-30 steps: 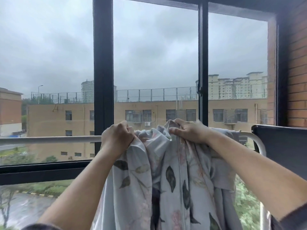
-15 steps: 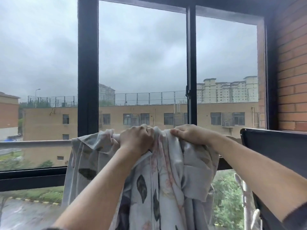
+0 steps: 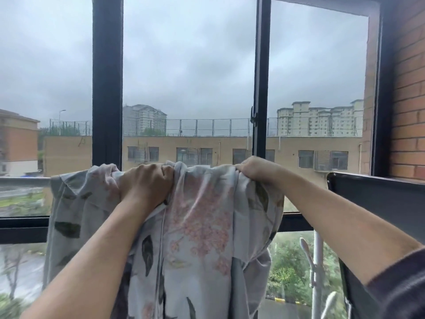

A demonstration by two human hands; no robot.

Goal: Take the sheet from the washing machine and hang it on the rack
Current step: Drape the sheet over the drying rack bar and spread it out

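Presently: floral sheet (image 3: 202, 226) draped over rack rail (image 3: 23, 181) — left hand (image 3: 147, 183) fisted tight on its bunched top edge, right hand (image 3: 255, 168) pinching that edge toward the rail's right end.

The pale grey sheet with dark leaf and pink blossom print (image 3: 202, 226) is soft woven cloth, matt and creased, bunched into folds where both hands grip it. To its left, the pale grey round rail of the rack (image 3: 23, 181) looks like smooth metal with a faint sheen. The black window frame (image 3: 107, 88) behind has a smooth, satin painted-metal look. At the far right, the red brick wall (image 3: 409, 100) is rough and matt, with pale mortar lines. The black flat panel (image 3: 377, 194) near right looks smooth and slightly glossy along its top edge.
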